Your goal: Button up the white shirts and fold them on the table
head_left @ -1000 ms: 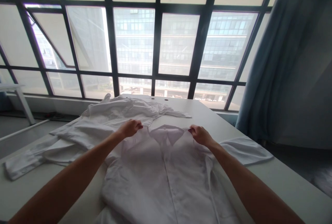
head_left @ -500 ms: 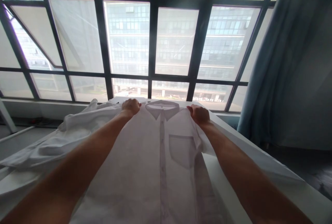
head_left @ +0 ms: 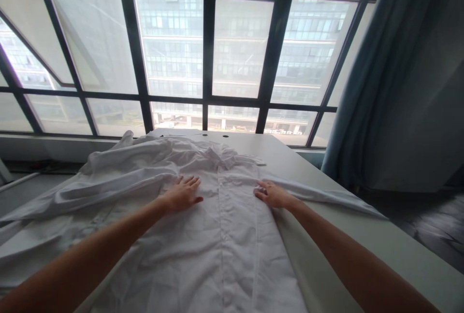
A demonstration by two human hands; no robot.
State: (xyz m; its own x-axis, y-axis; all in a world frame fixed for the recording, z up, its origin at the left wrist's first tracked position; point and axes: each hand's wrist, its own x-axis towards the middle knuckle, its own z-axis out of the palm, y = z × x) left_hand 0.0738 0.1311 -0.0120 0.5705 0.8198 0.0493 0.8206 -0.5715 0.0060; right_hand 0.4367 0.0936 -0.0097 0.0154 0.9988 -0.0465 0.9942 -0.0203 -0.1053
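A white button-up shirt (head_left: pixel 203 255) lies spread and wrinkled on the white table (head_left: pixel 311 255), its button strip running up the middle. The collar end is bunched at the far side. My left hand (head_left: pixel 181 193) rests on the cloth left of the buttons, palm down with fingers spread. On the other side, my right hand (head_left: pixel 271 194) touches the shirt near its right edge, fingers slightly bent and apart. One sleeve (head_left: pixel 337 198) stretches out to the right beyond that hand.
More crumpled white cloth (head_left: pixel 108 173) covers the left part of the table. Two small dark round spots (head_left: pixel 225 136) mark the far end of the tabletop. Large dark-framed windows (head_left: pixel 172 42) stand behind, and a blue-grey curtain (head_left: pixel 366 86) hangs at the right.
Both hands have let go of the shirt's shoulders and come nearer to me, onto the cloth. The shirt has gone from held up and smooth to lying wrinkled, its collar crumpled.
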